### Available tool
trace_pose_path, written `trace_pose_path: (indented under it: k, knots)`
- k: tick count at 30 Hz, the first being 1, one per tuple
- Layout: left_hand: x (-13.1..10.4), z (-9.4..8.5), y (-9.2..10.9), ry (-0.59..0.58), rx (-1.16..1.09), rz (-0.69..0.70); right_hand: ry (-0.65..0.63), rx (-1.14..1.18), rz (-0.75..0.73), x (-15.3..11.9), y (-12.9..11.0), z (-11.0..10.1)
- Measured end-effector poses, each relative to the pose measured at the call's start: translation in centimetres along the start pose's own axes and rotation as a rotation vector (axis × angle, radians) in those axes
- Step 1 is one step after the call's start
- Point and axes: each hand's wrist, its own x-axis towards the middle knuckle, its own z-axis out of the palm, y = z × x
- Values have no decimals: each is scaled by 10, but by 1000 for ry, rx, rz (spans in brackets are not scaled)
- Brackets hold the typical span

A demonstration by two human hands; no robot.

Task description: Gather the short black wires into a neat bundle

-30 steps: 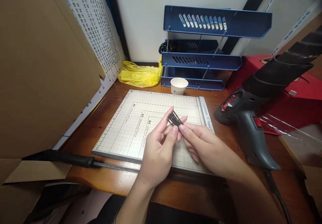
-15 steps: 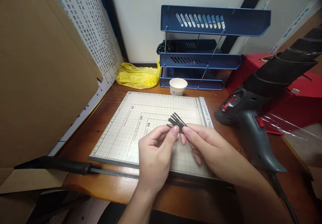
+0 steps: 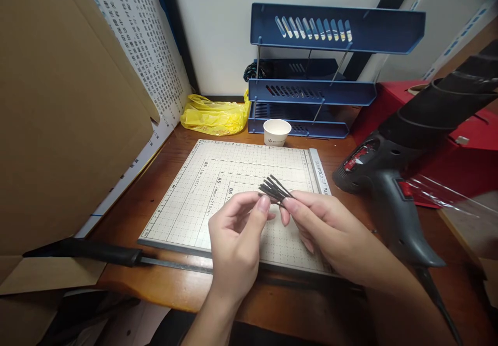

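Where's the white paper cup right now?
In the head view, the white paper cup stands on the wooden desk just beyond the paper cutter's gridded board, before the blue stacked trays.

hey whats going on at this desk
A person is pinching a small bunch of thin black strips between both hands, the left hand and right hand, above a gridded grey paper cutter board on the brown wooden desk. The strips fan out past the fingertips. A dark grey heat gun stands at the right, with a white paper cup and a blue stacked letter tray behind.
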Motion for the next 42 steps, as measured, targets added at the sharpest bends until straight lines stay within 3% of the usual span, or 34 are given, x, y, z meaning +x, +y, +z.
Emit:
trace_pose_path:
  k: [14, 20, 27, 35, 42]
  knots:
    - [4, 6, 10, -53, -7, -66, -36, 59, 27, 2, 0, 2]
    - [5, 7, 10, -4, -37, -71, -49, 101, 32, 3, 0, 2]
    - [4, 2, 8, -100, -19, -111, -99, 122, -21, 4, 1, 3]
    - [2, 0, 9, -126, -42, -134, -86, 92, -1, 1, -1, 4]
    - [2, -1, 11, -220, -29, -153, -59, 99, -40, 1, -5, 7]
